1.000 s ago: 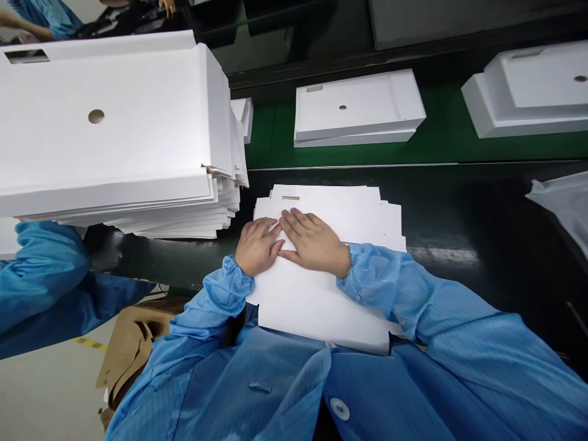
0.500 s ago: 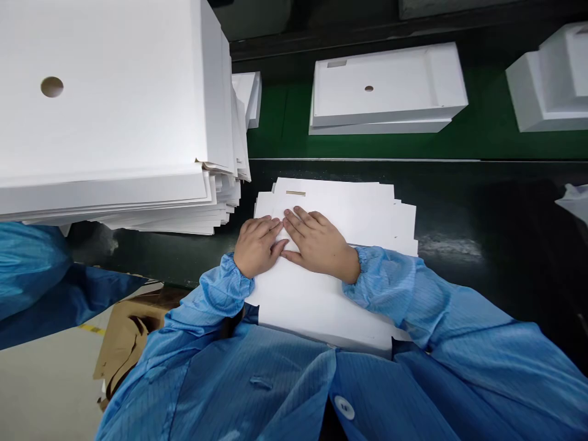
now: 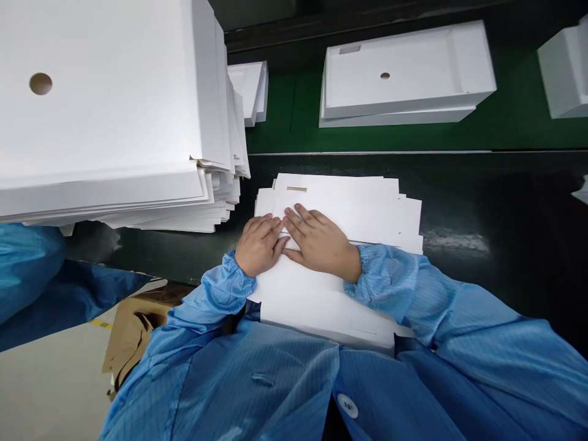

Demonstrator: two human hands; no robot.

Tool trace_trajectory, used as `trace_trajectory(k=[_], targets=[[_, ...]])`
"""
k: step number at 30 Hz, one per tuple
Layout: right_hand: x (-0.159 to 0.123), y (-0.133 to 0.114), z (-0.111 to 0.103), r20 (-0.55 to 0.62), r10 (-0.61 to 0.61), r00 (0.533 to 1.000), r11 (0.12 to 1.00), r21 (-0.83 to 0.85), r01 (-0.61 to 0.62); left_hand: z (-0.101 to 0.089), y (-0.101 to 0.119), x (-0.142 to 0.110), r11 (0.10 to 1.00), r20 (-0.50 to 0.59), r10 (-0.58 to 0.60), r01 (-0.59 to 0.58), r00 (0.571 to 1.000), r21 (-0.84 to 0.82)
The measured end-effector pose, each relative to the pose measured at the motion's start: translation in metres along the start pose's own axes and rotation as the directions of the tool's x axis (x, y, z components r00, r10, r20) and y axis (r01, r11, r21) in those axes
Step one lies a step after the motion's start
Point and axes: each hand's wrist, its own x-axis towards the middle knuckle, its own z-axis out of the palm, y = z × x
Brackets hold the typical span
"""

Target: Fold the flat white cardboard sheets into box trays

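Flat on a white cardboard sheet (image 3: 303, 291) rest both of my hands, close together with thumbs nearly meeting. My left hand (image 3: 260, 245) presses with its fingers stretched out, near the sheet's left side. My right hand (image 3: 319, 242) lies palm down in the middle, fingers extended over a crease line. The sheet has a narrow slot near its far edge and stepped flaps on its sides. More sheet edges show beneath it. Its near flap bends down against my blue smock (image 3: 294, 386).
A tall stack of white cardboard (image 3: 114, 122) with a round hole on top stands at left. White boxes (image 3: 408, 76) sit on a green strip (image 3: 294, 138) behind the dark table (image 3: 459, 208). At lower left are a brown carton (image 3: 133, 331) and another person's blue sleeve (image 3: 27, 269).
My hands keep the same flat pose on the cardboard. The view has shifted slightly, and the boxes on the green strip appear farther right and a bit higher.
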Motion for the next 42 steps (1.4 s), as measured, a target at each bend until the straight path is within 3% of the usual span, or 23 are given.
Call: trace_trajectory(k=[9, 14, 20, 24, 30, 35, 42], targets=[[-0.002, 0.001, 0.001, -0.006, -0.011, 1.0, 1.0, 0.015, 0.011, 0.003, -0.003, -0.001, 1.0, -0.068, -0.017, 0.016, 0.998, -0.017], [-0.004, 0.009, -0.012, -0.022, -0.005, 1.0, 1.0, -0.002, 0.005, -0.002, -0.001, 0.0, 0.997, 0.001, -0.066, 0.066, 0.998, 0.025], [-0.019, 0.025, -0.036, 0.072, 0.091, 0.993, 0.995, -0.043, -0.088, -0.017, -0.001, 0.009, 0.995, 0.064, -0.021, 0.015, 0.998, 0.103], [-0.013, 0.021, -0.027, 0.039, 0.041, 0.998, 0.999, -0.014, -0.04, -0.02, -0.011, 0.021, 0.997, 0.135, 0.027, -0.037, 0.991, 0.073], [0.013, 0.014, -0.013, 0.038, -0.03, 0.999, 0.999, 0.031, 0.029, -0.009, -0.017, 0.022, 0.997, 0.071, 0.02, -0.026, 0.997, 0.076], [0.011, 0.014, -0.013, 0.005, -0.099, 0.995, 0.995, 0.005, 0.099, -0.011, -0.011, 0.018, 0.978, 0.078, 0.034, -0.049, 0.996, 0.202], [0.009, 0.008, -0.02, -0.006, -0.131, 0.991, 0.99, -0.053, 0.13, -0.024, -0.011, 0.021, 0.964, 0.145, 0.143, -0.171, 0.979, 0.204]])
